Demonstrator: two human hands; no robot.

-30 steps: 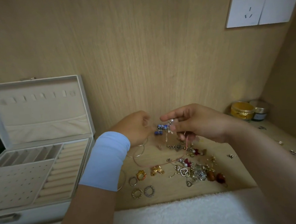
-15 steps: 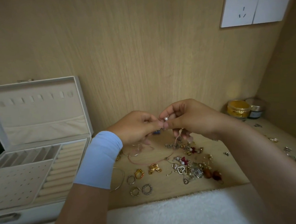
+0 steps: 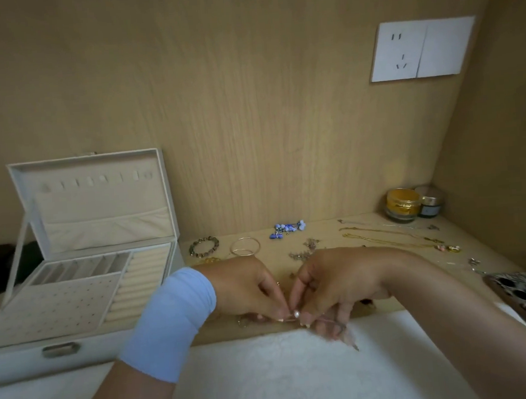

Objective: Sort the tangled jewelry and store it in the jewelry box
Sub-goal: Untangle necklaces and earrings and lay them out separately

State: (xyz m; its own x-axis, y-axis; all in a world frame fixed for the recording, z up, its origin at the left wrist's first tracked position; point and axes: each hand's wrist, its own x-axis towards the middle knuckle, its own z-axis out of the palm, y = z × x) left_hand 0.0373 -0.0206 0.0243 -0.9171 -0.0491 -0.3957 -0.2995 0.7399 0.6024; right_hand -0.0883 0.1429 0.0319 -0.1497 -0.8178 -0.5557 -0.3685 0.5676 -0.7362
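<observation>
**Jewelry box** [image 3: 60, 307]: sitting at far left with its lid propped upright, so every compartment is lying within reach. It has a pale fabric lining, padded ring rolls, a perforated earring panel and a slotted tray. Nothing is showing inside it yet.

**Beaded bracelet** [image 3: 203, 245]: lying just right of the box, a loop of round, mottled beads. Thin metal **bangles** [image 3: 244, 246] are lying beside it, farther from the box. Both are likely sitting apart because they are already freed.

**Left hand** [image 3: 246, 291]: working right of the box front and wearing a stretchy light-blue **wristband** [image 3: 170, 321]. Thumb and forefinger are closing on a fine strand.

**Pearl piece** [image 3: 296, 314]: a small glossy bead on a thin pinkish strand, hanging between both hands over the edge of the fluffy **white towel** [image 3: 283, 369], right of the box.

**Right hand** [image 3: 333, 284]: fingertips are pinching the same strand on the pearl's far side, and the lower fingers are curling round its trailing end. This two-sided pinch is probably teasing out a knot or clasp.

**Blue bead cluster** [image 3: 287, 228]: resting farther right of the box, toward the wall.

**Gold chains** [image 3: 392, 237]: lying stretched straight well right of the box, presumably to stop them re-tangling.

**Jars** [image 3: 403, 204]: standing farthest from the box, squat, round and gold-banded.
</observation>
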